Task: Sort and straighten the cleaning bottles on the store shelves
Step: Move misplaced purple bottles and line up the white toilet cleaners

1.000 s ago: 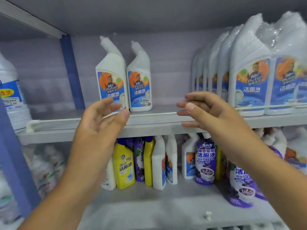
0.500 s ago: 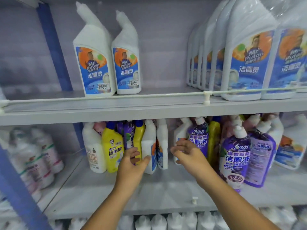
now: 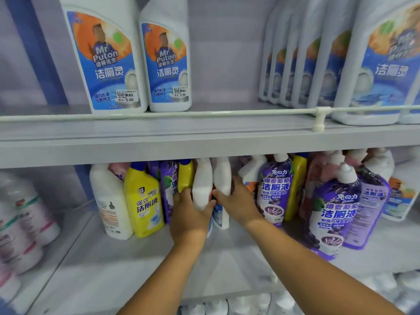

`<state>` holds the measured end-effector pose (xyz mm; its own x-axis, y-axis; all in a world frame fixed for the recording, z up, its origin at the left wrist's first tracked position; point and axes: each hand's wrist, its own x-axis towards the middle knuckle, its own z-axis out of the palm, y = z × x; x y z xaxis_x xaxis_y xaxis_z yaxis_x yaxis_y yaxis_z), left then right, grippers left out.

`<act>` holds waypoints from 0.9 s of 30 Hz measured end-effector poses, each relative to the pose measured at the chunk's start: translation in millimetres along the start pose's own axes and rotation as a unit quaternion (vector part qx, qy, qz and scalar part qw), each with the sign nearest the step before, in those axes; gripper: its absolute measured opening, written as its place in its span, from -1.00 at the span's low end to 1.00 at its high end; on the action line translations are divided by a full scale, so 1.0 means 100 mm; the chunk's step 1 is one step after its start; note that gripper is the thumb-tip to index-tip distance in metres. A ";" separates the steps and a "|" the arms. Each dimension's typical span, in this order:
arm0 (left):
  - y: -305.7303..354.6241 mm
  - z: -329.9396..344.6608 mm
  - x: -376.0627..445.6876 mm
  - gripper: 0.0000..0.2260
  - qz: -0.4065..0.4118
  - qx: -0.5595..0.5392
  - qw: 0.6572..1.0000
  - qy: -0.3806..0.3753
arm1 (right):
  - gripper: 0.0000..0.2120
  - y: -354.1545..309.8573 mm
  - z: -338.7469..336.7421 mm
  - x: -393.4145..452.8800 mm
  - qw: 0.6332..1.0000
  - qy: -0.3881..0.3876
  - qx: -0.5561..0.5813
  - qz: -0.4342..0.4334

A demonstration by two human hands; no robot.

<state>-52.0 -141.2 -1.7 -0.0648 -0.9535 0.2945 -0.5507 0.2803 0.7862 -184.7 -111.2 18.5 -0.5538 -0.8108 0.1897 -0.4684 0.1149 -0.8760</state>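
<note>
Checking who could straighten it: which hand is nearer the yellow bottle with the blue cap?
Left. The left hand sits just right of the yellow bottle; the right hand is farther right, past two white bottles.

Even, soft light w/ purplish cast; edges blurred & wide-angle bent, centre fairly sharp.

Two bottles (image 3: 127,57) stand left on the upper shelf (image 3: 204,137), a row (image 3: 318,60) right; mixed bottles (image 3: 275,192) crowd the lower shelf (image 3: 136,264) behind both hands (image 3: 188,217).
</note>
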 end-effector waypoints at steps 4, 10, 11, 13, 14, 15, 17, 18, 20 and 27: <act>-0.11 0.00 0.03 -0.60 0.016 -0.037 0.999 0.019 | -0.56 0.04 0.08 0.04 0.998 0.046 -0.020 -0.036; -0.39 -0.33 -0.01 -0.67 0.022 -0.104 0.993 -0.044 | -0.63 0.06 -0.17 -0.14 1.000 -0.025 -0.009 0.004; -0.44 -0.40 -0.03 -0.67 0.023 -0.103 0.993 -0.048 | -0.67 0.06 -0.20 -0.20 0.999 -0.033 -0.008 0.019; -0.55 -0.53 -0.09 -0.65 0.024 -0.112 0.992 -0.048 | -0.70 0.08 -0.26 -0.33 0.998 -0.045 0.019 0.035; -0.60 -0.60 -0.12 -0.63 0.023 -0.119 0.992 -0.040 | -0.69 0.10 -0.29 -0.41 0.998 -0.046 0.037 0.037; -0.63 -0.67 -0.16 -0.61 0.023 -0.122 0.992 -0.032 | -0.67 0.13 -0.32 -0.50 0.997 -0.043 0.055 0.038; -0.67 -0.77 -0.25 -0.58 0.018 -0.143 0.989 -0.039 | -0.64 0.16 -0.37 -0.68 0.995 -0.033 0.082 0.036; -0.67 -0.81 -0.29 -0.57 0.009 -0.163 0.985 -0.052 | -0.63 0.17 -0.39 -0.77 0.995 -0.034 0.086 0.031; -0.64 -0.84 -0.33 -0.56 -0.008 -0.191 0.979 -0.074 | -0.60 0.20 -0.39 -0.88 0.994 -0.043 0.102 0.024; -0.55 -1.03 -0.62 -0.67 -0.033 -0.209 0.975 -0.069 | -0.66 0.20 -0.35 -1.12 0.991 -0.048 0.122 0.008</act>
<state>68.3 -86.0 -7.2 -0.1673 -0.9687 0.1835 -0.1729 0.2121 0.9618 -156.3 2.3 -4.4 -0.4861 -0.8624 0.1411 -0.2729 -0.0035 -0.9620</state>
